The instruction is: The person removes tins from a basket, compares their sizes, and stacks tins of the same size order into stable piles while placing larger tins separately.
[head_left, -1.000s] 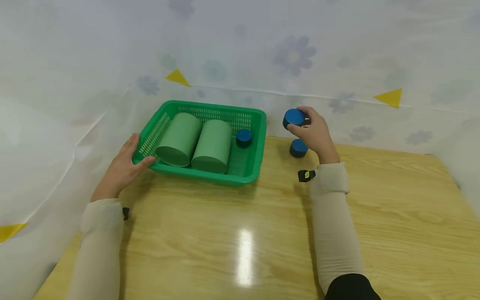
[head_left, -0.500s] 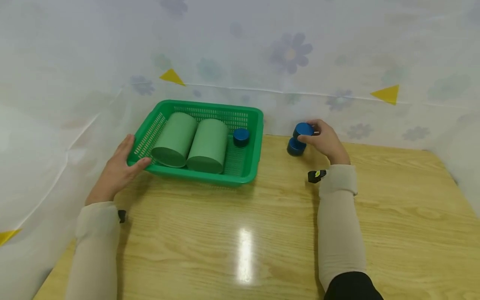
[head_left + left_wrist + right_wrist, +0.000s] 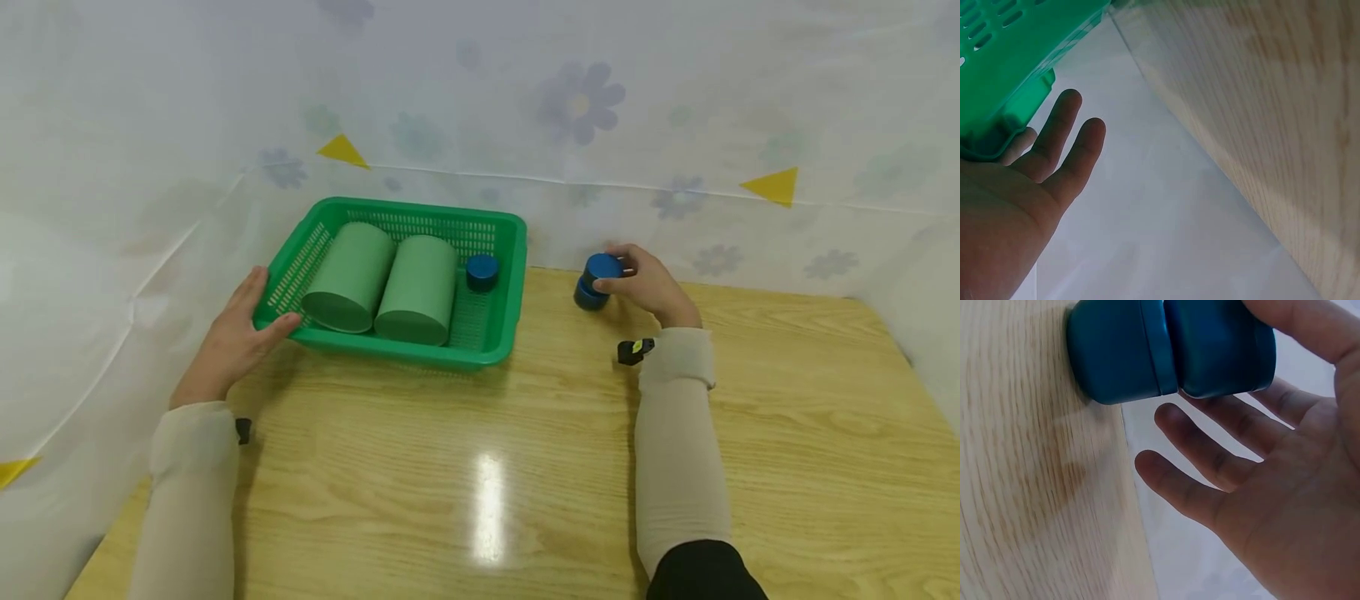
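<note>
Pinching the upper blue cylinder (image 3: 602, 266) by its sides, I have the right hand (image 3: 649, 287) gripping it at or just above the lower blue cylinder (image 3: 588, 298) on the surface (image 3: 375, 467), presumably to leave its base free; the left hand (image 3: 236, 337), fingers apart, rests against a corner of the green basket (image 3: 512, 287), probably steadying it around two green cylinders (image 3: 352, 275) and a third blue cylinder (image 3: 482, 272)

Behind a yellowish wood-grained surface (image 3: 555, 467) hangs a white flower-printed sheet (image 3: 480, 100), with flat yellow triangular patches (image 3: 778, 187) on it.
</note>
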`<state>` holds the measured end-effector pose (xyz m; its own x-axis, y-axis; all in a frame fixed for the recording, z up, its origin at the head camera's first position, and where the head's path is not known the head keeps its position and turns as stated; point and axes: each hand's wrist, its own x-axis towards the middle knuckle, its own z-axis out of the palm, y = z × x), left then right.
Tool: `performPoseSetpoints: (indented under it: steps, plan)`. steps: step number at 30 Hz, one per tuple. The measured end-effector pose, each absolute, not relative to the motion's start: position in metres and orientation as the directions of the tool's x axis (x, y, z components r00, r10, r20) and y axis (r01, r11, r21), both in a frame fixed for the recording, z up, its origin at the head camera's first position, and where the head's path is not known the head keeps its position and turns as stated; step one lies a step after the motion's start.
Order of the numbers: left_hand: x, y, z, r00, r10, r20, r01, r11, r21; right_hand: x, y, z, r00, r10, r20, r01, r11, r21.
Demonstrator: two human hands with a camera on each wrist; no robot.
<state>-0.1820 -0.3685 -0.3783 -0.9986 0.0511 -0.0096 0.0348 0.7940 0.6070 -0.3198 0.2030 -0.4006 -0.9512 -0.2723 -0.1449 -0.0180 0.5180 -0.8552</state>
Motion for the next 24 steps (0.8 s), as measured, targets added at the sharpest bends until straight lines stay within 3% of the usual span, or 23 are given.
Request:
performPoseSetpoints:
  steps: [24]
  plan:
    - [-0.1826,-0.3678,-0.3787,-0.999,0.042,0.008,0.039,0.798,0.601,-0.3212,0.2024,-0.4005,-0.930,-0.315,-0.186,-0.010,0.531,-0.847]
